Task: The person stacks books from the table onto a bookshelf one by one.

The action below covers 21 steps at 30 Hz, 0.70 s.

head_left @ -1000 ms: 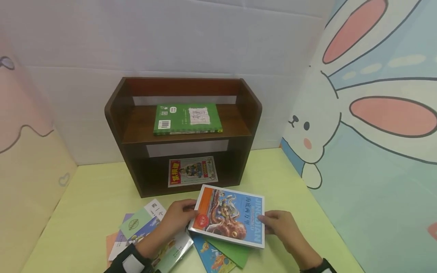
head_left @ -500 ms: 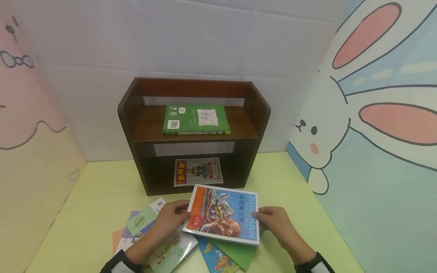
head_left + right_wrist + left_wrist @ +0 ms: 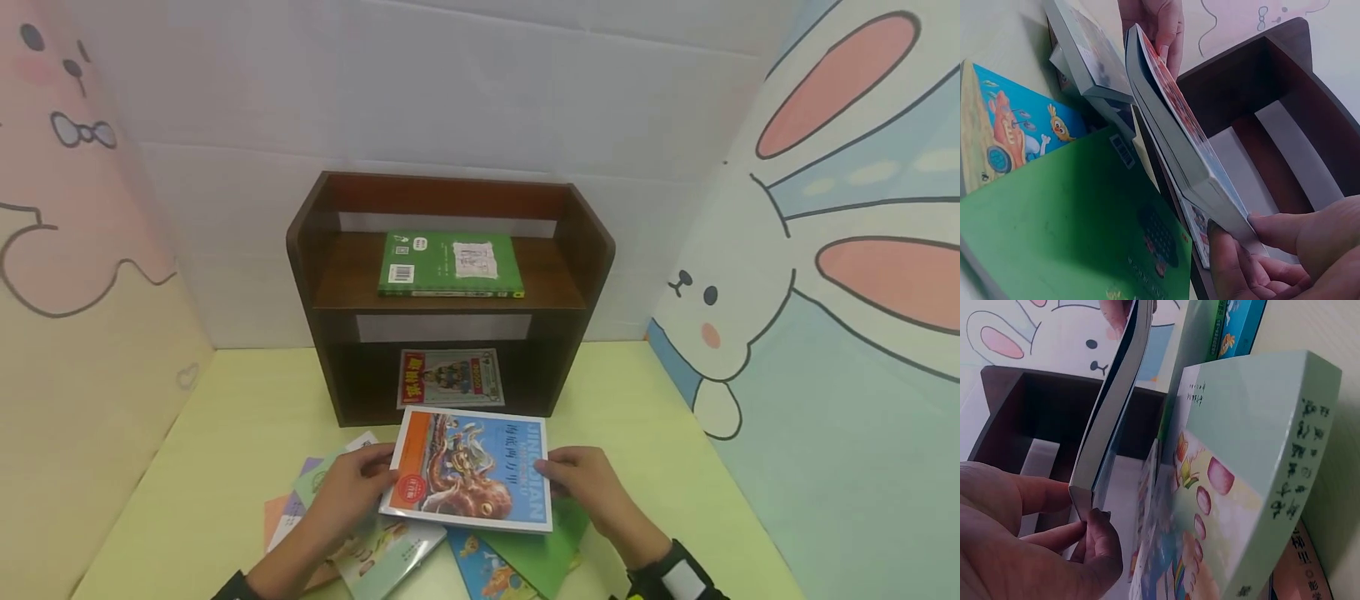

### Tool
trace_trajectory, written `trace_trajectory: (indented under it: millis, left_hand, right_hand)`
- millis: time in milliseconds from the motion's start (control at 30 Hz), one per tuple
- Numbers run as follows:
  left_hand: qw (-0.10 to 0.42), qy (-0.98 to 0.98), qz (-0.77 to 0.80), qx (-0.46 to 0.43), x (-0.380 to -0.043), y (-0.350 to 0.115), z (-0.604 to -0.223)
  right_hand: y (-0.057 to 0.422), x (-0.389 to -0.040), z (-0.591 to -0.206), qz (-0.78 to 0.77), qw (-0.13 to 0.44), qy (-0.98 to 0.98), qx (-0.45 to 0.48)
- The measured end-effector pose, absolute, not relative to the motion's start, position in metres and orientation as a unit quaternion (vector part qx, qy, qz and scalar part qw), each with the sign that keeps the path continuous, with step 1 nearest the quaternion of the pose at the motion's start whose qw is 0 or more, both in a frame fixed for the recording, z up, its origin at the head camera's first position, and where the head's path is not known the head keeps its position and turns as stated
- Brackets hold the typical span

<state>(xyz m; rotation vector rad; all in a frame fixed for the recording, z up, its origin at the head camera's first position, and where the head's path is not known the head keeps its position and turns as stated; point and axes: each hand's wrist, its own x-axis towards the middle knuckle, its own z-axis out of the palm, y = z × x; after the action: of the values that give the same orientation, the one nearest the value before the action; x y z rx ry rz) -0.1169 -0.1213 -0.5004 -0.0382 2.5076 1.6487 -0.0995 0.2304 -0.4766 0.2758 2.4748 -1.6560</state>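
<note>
Both hands hold a book with an octopus cover (image 3: 472,471), lifted above a loose pile of books and lying cover up. My left hand (image 3: 356,483) grips its orange left end; in the left wrist view the thumb and fingers pinch the book's corner. My right hand (image 3: 588,483) pinches the blue right end, thumb on the cover, as the right wrist view also shows. Beneath it lie a pale green book (image 3: 393,554), a blue picture book (image 3: 491,571) and a green book (image 3: 555,542), partly hidden by the held book.
A dark brown two-tier bookshelf (image 3: 600,258) stands behind the hands. A green book (image 3: 450,265) lies flat on its upper shelf, and a red and grey book (image 3: 450,377) on the lower one. Painted walls (image 3: 840,333) flank the yellow table (image 3: 660,433).
The view has swung left, so the shelf sits further right in it. Both hands still hold the octopus book, which has shifted left relative to the shelf and turned slightly straighter.
</note>
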Motion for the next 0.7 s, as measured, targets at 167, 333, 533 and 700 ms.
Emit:
trace_trajectory:
  millis: [167,333,533,700]
  left_hand:
    - [0.064,0.825,0.561,-0.012,-0.117,-0.124,-0.500]
    - [0.068,0.832,0.550,-0.020,-0.122,-0.128,-0.498]
    - [0.055,0.827,0.559,-0.012,-0.139,-0.133,-0.494]
    - [0.044,0.832,0.552,-0.006,-0.160,-0.135,-0.496]
  right_hand:
    - [0.228,-0.102,-0.476,-0.565,0.076,0.819,0.068]
    - [0.223,-0.109,-0.473,-0.566,0.068,0.820,0.050]
    - [0.209,-0.128,-0.471,-0.556,0.051,0.828,0.051]
    - [0.199,-0.153,-0.475,-0.560,0.029,0.826,0.052]
